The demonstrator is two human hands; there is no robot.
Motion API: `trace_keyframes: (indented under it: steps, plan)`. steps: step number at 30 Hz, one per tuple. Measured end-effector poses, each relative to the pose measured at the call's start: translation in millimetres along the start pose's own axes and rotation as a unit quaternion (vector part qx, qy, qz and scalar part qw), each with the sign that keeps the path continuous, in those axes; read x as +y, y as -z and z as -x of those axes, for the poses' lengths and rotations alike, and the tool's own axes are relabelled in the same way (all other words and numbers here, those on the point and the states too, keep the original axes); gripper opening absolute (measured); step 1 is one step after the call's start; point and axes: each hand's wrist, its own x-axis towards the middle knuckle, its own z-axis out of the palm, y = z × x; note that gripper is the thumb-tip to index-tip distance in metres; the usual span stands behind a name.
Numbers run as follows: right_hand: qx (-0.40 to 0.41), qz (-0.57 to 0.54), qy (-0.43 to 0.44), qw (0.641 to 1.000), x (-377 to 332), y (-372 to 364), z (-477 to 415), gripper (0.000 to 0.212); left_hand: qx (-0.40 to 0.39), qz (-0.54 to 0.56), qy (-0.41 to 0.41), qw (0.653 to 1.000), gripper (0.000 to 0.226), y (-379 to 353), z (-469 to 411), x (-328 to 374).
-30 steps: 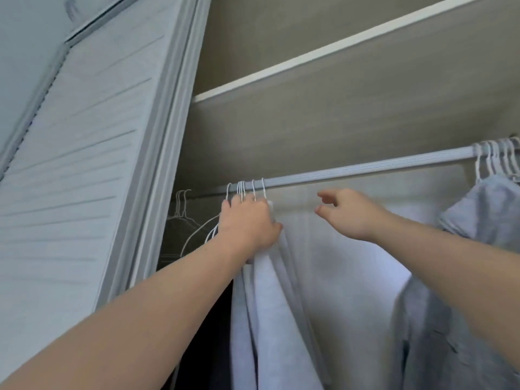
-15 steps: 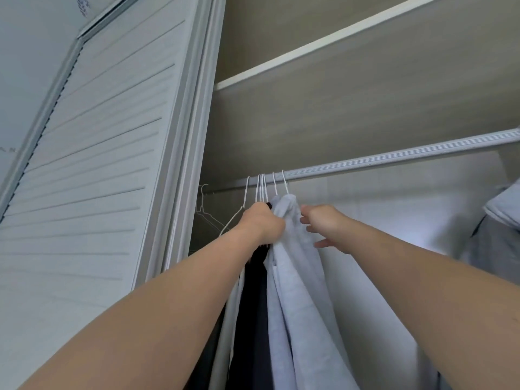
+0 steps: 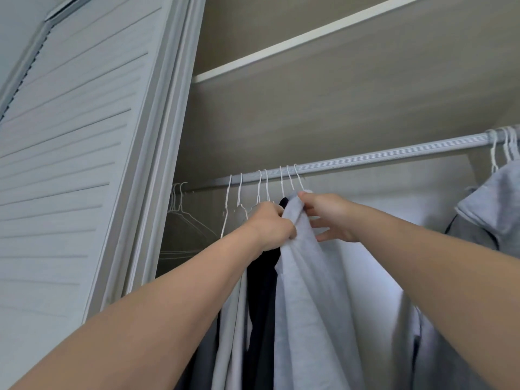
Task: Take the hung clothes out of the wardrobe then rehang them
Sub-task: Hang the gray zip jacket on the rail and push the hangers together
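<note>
A grey ribbed rail (image 3: 365, 157) runs across the wardrobe under a shelf. Several white wire hangers (image 3: 287, 178) hook over it near the left. From them hang a pale blue shirt (image 3: 309, 291), a black garment (image 3: 261, 299) and light grey clothes (image 3: 230, 333). My left hand (image 3: 270, 226) grips the clothes just below the hanger hooks, on the shirt's left side. My right hand (image 3: 326, 215) pinches the top of the pale blue shirt at its shoulder, right of the left hand.
A white louvred door (image 3: 70, 164) stands open on the left. Empty wire hangers (image 3: 180, 204) hang at the rail's far left. A grey hooded garment (image 3: 489, 215) hangs on more hangers at the right end. A wooden shelf (image 3: 337, 26) lies above the rail.
My right hand moved left from open air to the pale blue shirt and now pinches its top. The left hand stays on the bunched clothes; the hangers are spread slightly wider.
</note>
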Motion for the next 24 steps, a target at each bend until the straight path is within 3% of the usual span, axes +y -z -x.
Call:
trace_keyframes:
  steps: [9,11,13,16,17,20,24]
  plan:
    - [0.054,0.12,-0.031,0.991,-13.0,39.3,11.4,0.029,-0.059,0.008,-0.048,0.997,0.018,-9.6,3.2,28.9]
    - [0.048,0.131,-0.042,0.989,-18.0,39.6,13.7,0.033,-0.071,-0.02,-0.07,0.995,0.035,1.2,3.3,31.5]
    - [0.043,0.14,-0.052,0.988,-22.0,37.7,14.3,0.044,-0.003,-0.029,-0.083,0.996,0.055,11.7,0.2,31.0]
    - [0.035,0.158,-0.08,0.984,-27.3,32.1,14.7,0.062,0.182,-0.084,-0.041,0.979,0.048,24.9,-18.8,20.4]
    - [0.029,0.167,-0.088,0.982,-29.3,29.5,15.3,0.062,0.205,-0.129,-0.006,0.97,0.043,28.7,-24.8,14.5]
    - [0.03,0.176,-0.094,0.98,-33.1,23.8,17.1,0.049,0.137,-0.222,0.126,0.957,0.061,36.5,-37.6,-6.3]
    - [0.045,0.158,-0.071,0.984,-30.8,18.0,14.8,0.031,0.122,-0.123,0.148,0.974,0.026,46.4,-53.8,-27.8]
